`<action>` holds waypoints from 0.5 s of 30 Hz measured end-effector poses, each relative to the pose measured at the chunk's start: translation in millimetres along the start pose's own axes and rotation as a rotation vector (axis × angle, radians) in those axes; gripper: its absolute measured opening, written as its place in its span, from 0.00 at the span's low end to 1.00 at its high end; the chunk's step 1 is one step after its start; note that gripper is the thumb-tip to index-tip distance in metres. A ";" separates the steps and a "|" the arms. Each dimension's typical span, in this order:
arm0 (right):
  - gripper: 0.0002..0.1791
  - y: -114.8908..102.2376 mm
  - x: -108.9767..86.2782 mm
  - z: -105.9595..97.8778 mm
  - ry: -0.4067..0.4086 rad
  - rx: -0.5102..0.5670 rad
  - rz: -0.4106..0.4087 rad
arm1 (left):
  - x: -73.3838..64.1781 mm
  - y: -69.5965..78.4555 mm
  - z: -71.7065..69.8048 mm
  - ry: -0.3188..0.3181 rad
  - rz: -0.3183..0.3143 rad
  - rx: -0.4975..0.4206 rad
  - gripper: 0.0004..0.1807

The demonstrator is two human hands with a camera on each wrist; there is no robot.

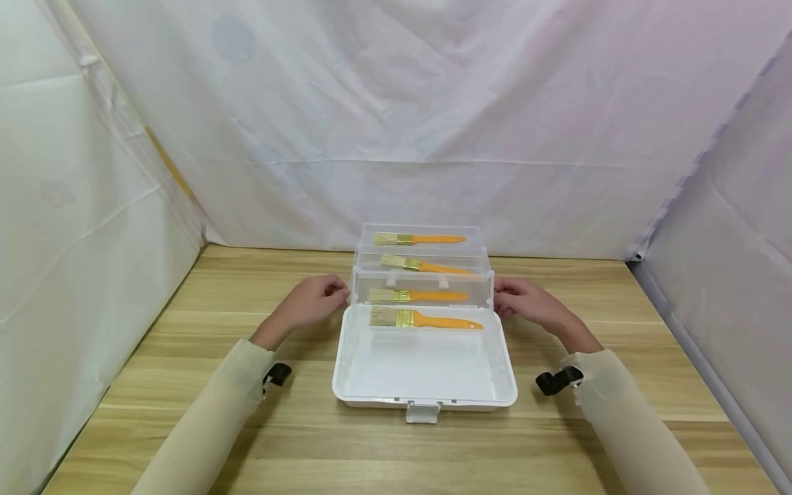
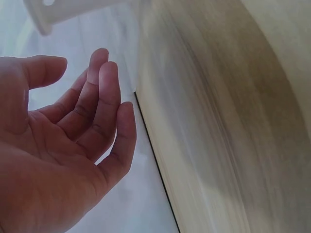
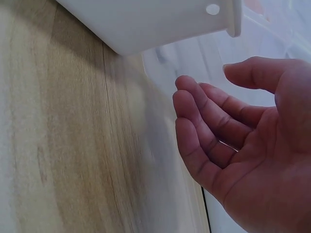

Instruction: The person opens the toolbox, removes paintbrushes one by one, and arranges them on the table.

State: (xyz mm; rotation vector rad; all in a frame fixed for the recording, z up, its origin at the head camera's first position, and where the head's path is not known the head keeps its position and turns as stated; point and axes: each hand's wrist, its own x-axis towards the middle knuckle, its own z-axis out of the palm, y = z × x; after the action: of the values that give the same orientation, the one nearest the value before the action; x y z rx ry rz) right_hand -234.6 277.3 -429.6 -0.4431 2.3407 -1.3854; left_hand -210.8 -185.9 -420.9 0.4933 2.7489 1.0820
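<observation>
Midway across the pale wood-grain table (image 1: pixel 235 295), an opened white plastic box (image 1: pixel 427 368) with rounded front corners is standing before you, its stepped clear plastic tiers (image 1: pixel 367 261) rising at the rear, toward a white cloth sheet (image 1: pixel 421 137). Four flat, orange-handled paintbrushes (image 1: pixel 448 322) are lying crosswise, one behind another, bristles pointing left. Your left hand (image 1: pixel 312 300) is sitting just beside the box's left side, its thumb standing apart from loosely bent fingers; your right hand (image 1: pixel 529 302) is mirroring it at the right, thumb also apart (the head view is leaving any contact unclear). Outward from each hand, wood is stretching to the table's side edges, and more is running forward past the white plastic latch (image 1: pixel 423 412). The tiers are hiding part of the back edge, so you cannot tell how much room is lying behind.
</observation>
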 end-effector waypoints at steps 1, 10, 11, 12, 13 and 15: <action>0.18 0.5 -1.1 -0.3 0.010 -0.001 0.003 | -2.4 0.3 -0.7 0.009 0.001 -0.011 0.14; 0.19 -8.7 -20.0 -1.5 0.166 -0.007 0.001 | -24.4 7.4 -3.7 0.099 0.000 -0.130 0.17; 0.19 -10.4 -21.9 -0.9 0.181 -0.001 -0.003 | -26.3 8.8 -3.3 0.104 0.000 -0.140 0.17; 0.19 -12.3 -23.9 -0.2 0.195 0.003 -0.005 | -28.2 10.5 -2.8 0.106 -0.002 -0.146 0.18; 0.19 -14.2 -25.6 0.6 0.209 0.006 -0.009 | -29.9 12.2 -2.2 0.107 -0.006 -0.153 0.18; 0.19 -18.2 -29.5 2.8 0.238 0.005 -0.020 | -32.6 15.6 -0.7 0.108 -0.017 -0.166 0.18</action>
State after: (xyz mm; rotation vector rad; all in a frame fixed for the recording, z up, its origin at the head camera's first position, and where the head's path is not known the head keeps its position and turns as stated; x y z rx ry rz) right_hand -206.1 280.1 -410.0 -0.3152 2.5251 -1.5266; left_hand -176.7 -187.2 -409.2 0.3986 2.7152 1.3558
